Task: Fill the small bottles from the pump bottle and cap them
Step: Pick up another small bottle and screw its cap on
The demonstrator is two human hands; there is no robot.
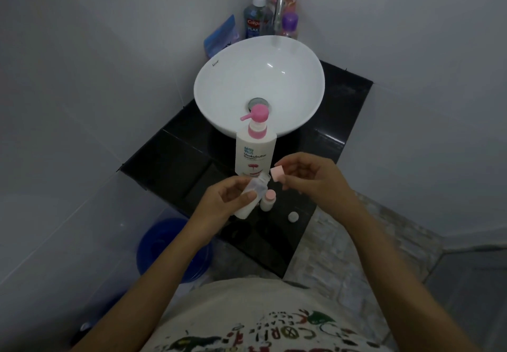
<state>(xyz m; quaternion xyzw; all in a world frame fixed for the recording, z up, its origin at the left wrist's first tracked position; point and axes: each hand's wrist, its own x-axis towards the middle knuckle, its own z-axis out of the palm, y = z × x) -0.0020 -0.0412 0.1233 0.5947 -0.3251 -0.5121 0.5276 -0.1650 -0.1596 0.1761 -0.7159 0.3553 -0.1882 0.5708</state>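
A white pump bottle with a pink pump head stands on the black counter, just in front of the basin. My left hand grips a small translucent bottle, tilted, its threaded neck open and pointing up-right. My right hand pinches a pink cap right beside that neck, close to it but not on it. A second small bottle with a pink cap on stands on the counter just below the hands. A small round whitish lid lies on the counter further right.
A white bowl basin with a chrome tap fills the back of the counter. Mouthwash, a purple bottle and a blue pouch stand behind it. A blue bucket sits on the floor at the left.
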